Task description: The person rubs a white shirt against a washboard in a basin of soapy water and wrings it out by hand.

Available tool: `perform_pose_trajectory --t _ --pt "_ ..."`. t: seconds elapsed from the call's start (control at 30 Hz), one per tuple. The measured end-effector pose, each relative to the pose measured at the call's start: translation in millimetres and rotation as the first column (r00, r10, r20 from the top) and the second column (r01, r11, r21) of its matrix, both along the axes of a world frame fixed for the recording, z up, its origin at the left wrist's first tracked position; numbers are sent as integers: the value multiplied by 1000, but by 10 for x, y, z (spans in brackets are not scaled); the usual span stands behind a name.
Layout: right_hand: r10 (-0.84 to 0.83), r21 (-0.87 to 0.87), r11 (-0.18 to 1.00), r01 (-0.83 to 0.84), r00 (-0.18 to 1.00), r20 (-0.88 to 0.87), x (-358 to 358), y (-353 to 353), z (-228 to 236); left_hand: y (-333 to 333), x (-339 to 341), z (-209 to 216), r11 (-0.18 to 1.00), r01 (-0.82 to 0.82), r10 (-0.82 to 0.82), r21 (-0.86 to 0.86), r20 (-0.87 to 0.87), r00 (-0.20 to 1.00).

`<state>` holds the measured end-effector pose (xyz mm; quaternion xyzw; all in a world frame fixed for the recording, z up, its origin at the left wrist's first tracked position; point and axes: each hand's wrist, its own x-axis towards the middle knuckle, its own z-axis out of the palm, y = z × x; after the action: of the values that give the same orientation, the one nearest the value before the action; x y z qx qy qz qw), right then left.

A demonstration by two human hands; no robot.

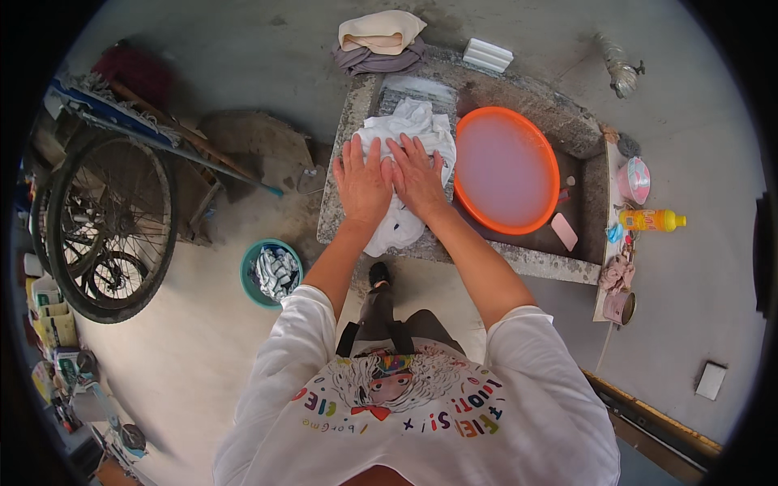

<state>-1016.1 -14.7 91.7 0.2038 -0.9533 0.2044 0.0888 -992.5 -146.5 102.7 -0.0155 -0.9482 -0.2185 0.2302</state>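
Note:
Both my hands lie flat, side by side, on a wet white cloth (413, 120) bunched on the ridged washboard (417, 87) at the left of a concrete sink (559, 267). My left hand (362, 182) has its fingers stretched forward over the cloth. Just right of it, my right hand (418, 180) presses with fingers spread, the two thumbs close together. Part of the cloth hangs toward me beneath my wrists. In the sink, right of my right hand, stands an orange basin (556, 158) of cloudy, soapy water.
A teal basin (245, 279) of wet laundry sits on the floor at left, near a bicycle wheel (58, 202). Folded cloths (381, 34) and a white block (488, 55) top the sink's far edge. A yellow bottle (648, 220) and a pink rectangular piece (564, 232) are at right.

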Motion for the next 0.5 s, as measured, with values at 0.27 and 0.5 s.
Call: perform_pose_trajectory --t 0.27,0.5 --pt "-115 -65 988 137 956 271 -1362 91 -153 154 -894 142 975 105 -50 -195 267 962" --pt "81 -203 975 -84 996 -24 -117 375 137 -147 29 471 796 602 -605 62 83 792"
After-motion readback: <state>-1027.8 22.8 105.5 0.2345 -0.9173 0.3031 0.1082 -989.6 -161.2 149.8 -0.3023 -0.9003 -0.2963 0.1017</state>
